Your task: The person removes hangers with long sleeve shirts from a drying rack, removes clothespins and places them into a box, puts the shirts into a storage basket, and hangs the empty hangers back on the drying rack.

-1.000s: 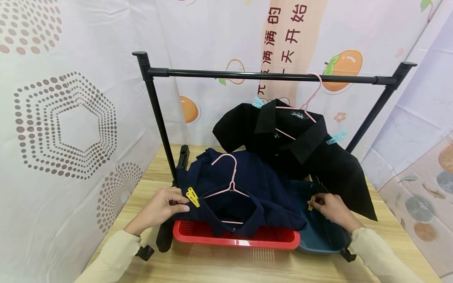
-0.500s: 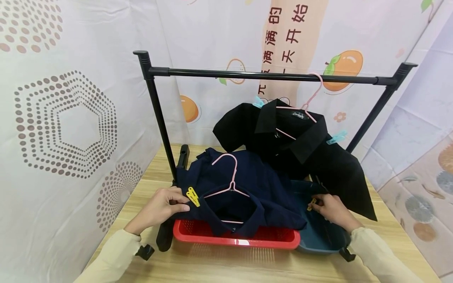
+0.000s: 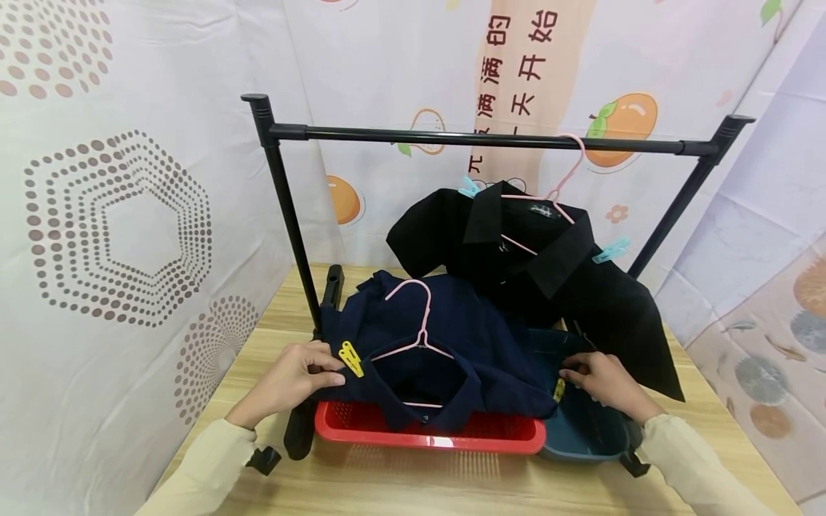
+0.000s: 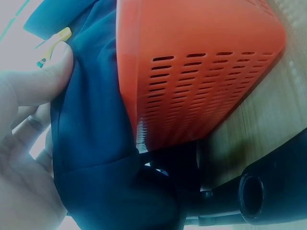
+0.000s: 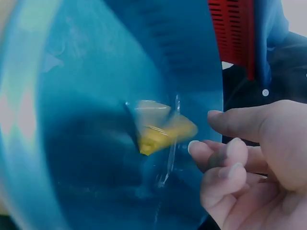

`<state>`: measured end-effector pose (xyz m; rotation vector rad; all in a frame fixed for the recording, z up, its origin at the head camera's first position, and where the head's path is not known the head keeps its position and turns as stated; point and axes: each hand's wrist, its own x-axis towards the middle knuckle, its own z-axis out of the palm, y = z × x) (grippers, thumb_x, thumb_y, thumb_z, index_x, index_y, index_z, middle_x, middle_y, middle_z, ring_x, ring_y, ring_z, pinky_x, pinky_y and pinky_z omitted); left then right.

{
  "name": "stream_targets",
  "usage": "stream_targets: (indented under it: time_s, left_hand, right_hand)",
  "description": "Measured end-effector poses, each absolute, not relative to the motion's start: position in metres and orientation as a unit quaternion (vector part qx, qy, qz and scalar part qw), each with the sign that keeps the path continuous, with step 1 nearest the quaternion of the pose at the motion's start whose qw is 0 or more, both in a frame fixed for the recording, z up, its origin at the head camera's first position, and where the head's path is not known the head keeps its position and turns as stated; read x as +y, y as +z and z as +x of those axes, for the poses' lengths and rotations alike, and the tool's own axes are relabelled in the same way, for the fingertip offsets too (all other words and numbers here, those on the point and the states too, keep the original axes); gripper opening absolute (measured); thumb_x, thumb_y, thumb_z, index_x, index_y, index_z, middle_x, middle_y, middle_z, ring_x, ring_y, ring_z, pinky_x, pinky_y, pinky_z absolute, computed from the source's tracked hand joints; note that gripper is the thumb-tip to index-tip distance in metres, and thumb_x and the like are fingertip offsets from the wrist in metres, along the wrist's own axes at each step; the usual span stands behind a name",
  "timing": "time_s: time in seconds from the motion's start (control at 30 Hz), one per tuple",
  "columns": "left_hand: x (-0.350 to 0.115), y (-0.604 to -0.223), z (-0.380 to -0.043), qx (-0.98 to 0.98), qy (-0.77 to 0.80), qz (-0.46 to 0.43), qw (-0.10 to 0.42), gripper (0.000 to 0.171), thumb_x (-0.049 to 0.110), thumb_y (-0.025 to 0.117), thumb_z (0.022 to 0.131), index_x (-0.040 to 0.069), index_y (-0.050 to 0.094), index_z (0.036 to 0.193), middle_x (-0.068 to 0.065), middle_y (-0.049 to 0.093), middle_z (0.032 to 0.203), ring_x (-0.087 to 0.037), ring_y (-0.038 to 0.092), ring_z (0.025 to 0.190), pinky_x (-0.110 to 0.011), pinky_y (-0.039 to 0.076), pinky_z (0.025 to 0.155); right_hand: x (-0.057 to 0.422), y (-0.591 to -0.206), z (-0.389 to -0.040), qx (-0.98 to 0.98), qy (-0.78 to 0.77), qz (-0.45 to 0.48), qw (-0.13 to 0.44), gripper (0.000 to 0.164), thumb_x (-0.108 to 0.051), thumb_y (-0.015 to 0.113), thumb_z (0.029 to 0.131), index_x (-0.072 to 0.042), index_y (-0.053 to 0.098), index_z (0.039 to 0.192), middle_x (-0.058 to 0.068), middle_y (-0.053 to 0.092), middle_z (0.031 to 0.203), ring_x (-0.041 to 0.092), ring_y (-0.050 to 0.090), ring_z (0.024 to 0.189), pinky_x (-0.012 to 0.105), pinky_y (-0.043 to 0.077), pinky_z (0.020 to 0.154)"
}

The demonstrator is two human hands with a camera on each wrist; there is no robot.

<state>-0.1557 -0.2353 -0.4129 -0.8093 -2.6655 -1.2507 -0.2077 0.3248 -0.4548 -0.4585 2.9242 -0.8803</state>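
A navy collared shirt (image 3: 464, 315) lies over a red basket (image 3: 426, 438), with a pink hanger (image 3: 422, 337) inside its collar. My left hand (image 3: 300, 376) pinches the shirt's shoulder at the left, beside a yellow clothespin (image 3: 351, 360) clipped there; the left wrist view shows the thumb (image 4: 60, 67) pressing the cloth. Inside the blue basin (image 3: 584, 433), my right hand (image 3: 603, 380) has loosely bent fingers and holds nothing. A second yellow clothespin (image 5: 165, 136), blurred by motion, is just off its fingertips in the right wrist view.
A black garment rack (image 3: 413, 135) spans the table. From its bar hangs a black shirt (image 3: 510, 251) on another pink hanger (image 3: 571, 172), with light blue clothespins (image 3: 611, 251) at both shoulders. The wooden table (image 3: 361, 491) shows in front of the basket.
My right hand has let go of the yellow clothespin, which has dropped slightly down and left in the basin. The left hand has stayed on the shirt.
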Motion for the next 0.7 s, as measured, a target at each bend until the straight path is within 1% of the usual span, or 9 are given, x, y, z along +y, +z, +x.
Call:
stream_targets:
  time_s: [0.17,0.33,0.43,0.53,0.63,0.7]
  left_hand:
    - [-0.236,-0.412,-0.155,-0.874,-0.408,-0.261,0.043,0.012,0.011,0.084,0.086,0.017,0.084,0.096,0.013,0.064,0.079,-0.01,0.054,0.072,-0.027,0.048,0.061]
    - [-0.236,-0.411,-0.154,-0.878,-0.405,-0.254,0.04,0.012,0.011,0.084,0.086,0.017,0.084,0.097,0.013,0.066,0.082,-0.01,0.055,0.073,-0.027,0.049,0.062]
    - [-0.236,-0.411,-0.154,-0.878,-0.405,-0.253,0.04,0.012,0.011,0.084,0.086,0.016,0.084,0.097,0.013,0.066,0.082,-0.01,0.055,0.074,-0.027,0.049,0.062]
    - [-0.236,-0.411,-0.154,-0.878,-0.404,-0.253,0.04,0.012,0.011,0.084,0.086,0.017,0.084,0.097,0.013,0.066,0.082,-0.01,0.054,0.074,-0.027,0.048,0.062]
    - [-0.236,-0.411,-0.154,-0.878,-0.404,-0.254,0.041,0.012,0.011,0.083,0.086,0.017,0.084,0.096,0.013,0.065,0.081,-0.01,0.054,0.074,-0.027,0.048,0.062]
    - [-0.236,-0.411,-0.154,-0.877,-0.405,-0.255,0.041,0.012,0.01,0.083,0.086,0.017,0.084,0.096,0.013,0.065,0.082,-0.01,0.054,0.074,-0.027,0.048,0.062]
  right_hand:
    - [0.322,-0.449,-0.207,0.946,-0.288,-0.144,0.031,0.023,-0.021,0.07,0.099,-0.002,0.073,0.112,0.004,0.058,0.064,0.015,0.053,0.046,0.031,0.048,0.043]
    - [0.314,-0.441,-0.205,0.943,-0.295,-0.152,0.019,0.021,-0.022,0.069,0.1,-0.005,0.074,0.111,0.001,0.058,0.064,0.014,0.053,0.045,0.03,0.048,0.043]
    - [0.307,-0.435,-0.203,0.94,-0.296,-0.173,-0.009,0.019,-0.021,0.069,0.1,-0.005,0.074,0.109,-0.002,0.059,0.067,0.011,0.052,0.049,0.028,0.048,0.046]
    - [0.3,-0.43,-0.201,0.935,-0.293,-0.194,-0.054,0.013,-0.018,0.07,0.1,-0.007,0.076,0.105,-0.005,0.062,0.069,0.007,0.053,0.054,0.026,0.049,0.051]
    - [0.293,-0.425,-0.198,0.928,-0.293,-0.213,-0.091,0.01,-0.016,0.071,0.099,-0.009,0.077,0.103,-0.007,0.064,0.072,0.006,0.055,0.06,0.024,0.05,0.056]
    - [0.288,-0.421,-0.196,0.923,-0.298,-0.221,-0.103,0.009,-0.016,0.071,0.099,-0.01,0.077,0.103,-0.008,0.064,0.072,0.006,0.057,0.061,0.024,0.05,0.057]
